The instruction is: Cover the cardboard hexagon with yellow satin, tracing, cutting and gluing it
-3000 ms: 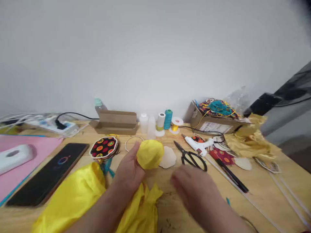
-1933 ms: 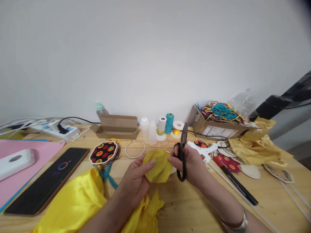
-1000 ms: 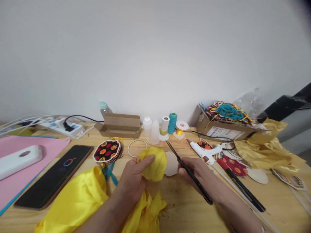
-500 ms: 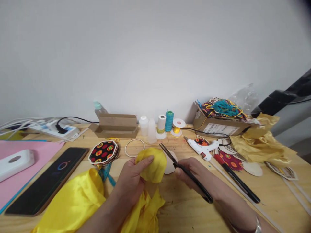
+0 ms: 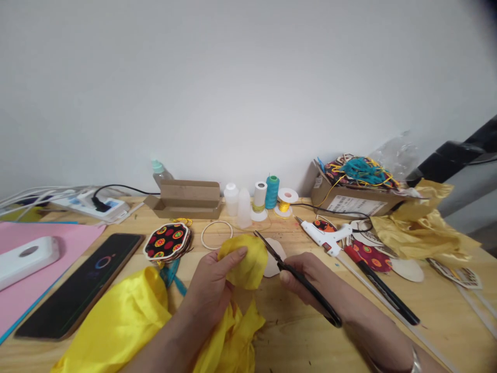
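Observation:
Pinched between thumb and fingers of my left hand [image 5: 213,285] is a rounded piece of yellow fabric [image 5: 248,264]. My right hand [image 5: 306,280] grips black-handled scissors [image 5: 285,266], whose blades point up and left, close to the fabric's right edge. Whether the blades touch the cloth I cannot tell. More yellow satin cloth [image 5: 124,316] lies bunched under and left of my left forearm, with a ragged part hanging below the hand. Behind the blades, a pale rounded flat piece [image 5: 275,254] rests on the table.
A phone [image 5: 81,285] and a stack of patterned pieces [image 5: 166,242] lie left. A wooden ring [image 5: 216,223], bottles [image 5: 244,207] and thread spools [image 5: 272,192] stand toward the wall. Rightward are a glue gun [image 5: 326,235], a red-black marker [image 5: 382,285] and a filled cardboard box [image 5: 349,202].
The view has shifted slightly, so the table things sit a little farther right. Both hands keep nearly the same pose, holding the yellow fabric and the scissors.

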A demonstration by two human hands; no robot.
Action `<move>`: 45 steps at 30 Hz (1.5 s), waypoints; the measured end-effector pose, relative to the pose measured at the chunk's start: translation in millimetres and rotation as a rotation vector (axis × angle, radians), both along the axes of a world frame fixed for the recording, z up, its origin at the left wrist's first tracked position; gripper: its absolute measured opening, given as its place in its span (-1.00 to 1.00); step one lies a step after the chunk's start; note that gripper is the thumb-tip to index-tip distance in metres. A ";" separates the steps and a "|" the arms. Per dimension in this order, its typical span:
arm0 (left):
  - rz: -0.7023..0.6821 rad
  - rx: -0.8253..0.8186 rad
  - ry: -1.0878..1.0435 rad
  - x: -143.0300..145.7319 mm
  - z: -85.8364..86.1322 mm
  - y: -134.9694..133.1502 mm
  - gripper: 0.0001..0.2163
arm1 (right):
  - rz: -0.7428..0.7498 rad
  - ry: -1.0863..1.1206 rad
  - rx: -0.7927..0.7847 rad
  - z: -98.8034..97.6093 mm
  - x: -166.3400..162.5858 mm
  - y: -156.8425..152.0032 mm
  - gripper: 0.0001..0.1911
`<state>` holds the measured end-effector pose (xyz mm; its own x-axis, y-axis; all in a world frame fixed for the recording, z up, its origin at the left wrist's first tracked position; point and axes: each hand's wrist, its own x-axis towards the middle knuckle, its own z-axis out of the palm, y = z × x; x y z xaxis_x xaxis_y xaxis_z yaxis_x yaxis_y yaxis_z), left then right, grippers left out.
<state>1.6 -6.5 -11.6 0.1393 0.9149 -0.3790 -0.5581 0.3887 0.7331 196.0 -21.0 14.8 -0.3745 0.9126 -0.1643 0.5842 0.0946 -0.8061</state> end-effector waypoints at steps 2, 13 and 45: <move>0.001 -0.003 0.006 0.1 -0.2 -0.4 -0.87 | -0.044 0.006 0.044 0.6 -0.7 -0.8 -0.46; 0.010 0.010 0.011 -0.9 -2.0 -0.1 -0.86 | 0.025 -0.063 -0.018 -2.5 -0.3 1.5 -0.46; 0.019 0.008 -0.014 -1.1 -2.5 0.3 -0.86 | 0.039 -0.003 -0.144 -2.9 1.8 4.1 -0.39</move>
<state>0.6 -6.2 -14.1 0.1270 0.9203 -0.3700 -0.5756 0.3722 0.7281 197.7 -16.9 11.9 -0.4082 0.8645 -0.2932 0.5845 0.0009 -0.8114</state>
